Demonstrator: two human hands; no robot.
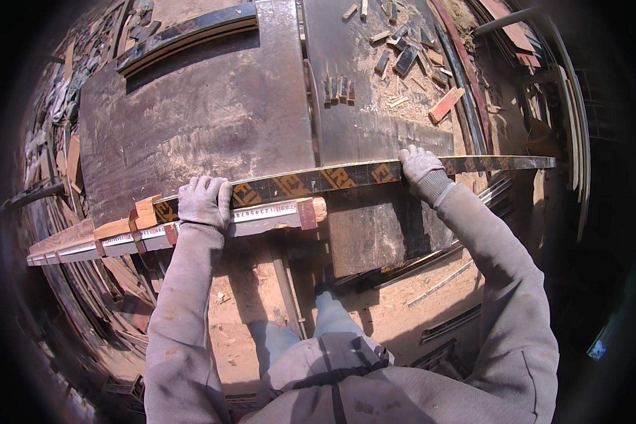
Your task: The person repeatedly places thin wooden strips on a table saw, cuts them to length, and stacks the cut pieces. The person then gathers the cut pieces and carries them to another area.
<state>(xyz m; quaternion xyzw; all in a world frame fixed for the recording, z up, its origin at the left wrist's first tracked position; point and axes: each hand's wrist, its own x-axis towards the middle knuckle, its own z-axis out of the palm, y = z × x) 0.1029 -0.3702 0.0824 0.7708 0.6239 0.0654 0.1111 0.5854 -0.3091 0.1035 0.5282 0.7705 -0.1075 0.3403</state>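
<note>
A long, narrow plywood strip [311, 184], black-faced with orange printing, spans the near side of the work table from left to far right. My left hand [204, 203], in a grey glove, is closed over the strip near its left end. Further along to the right, my gloved right hand [422, 166] grips the same strip over its top edge. Just below the strip on the left runs a ruler [261, 213] with printed marks, fixed along a grey bar with a reddish wooden block [307, 213] at its right end. A small pale wood block [147, 212] sits by the strip's left end.
Across the dark metal table [212, 113], a stack of strips [191, 39] lies at the back left. Offcuts [405, 60] and sawdust are scattered at the back right, near a reddish wood piece [446, 105]. Long pipes [466, 85] edge the right side. Scrap boards lie on the left.
</note>
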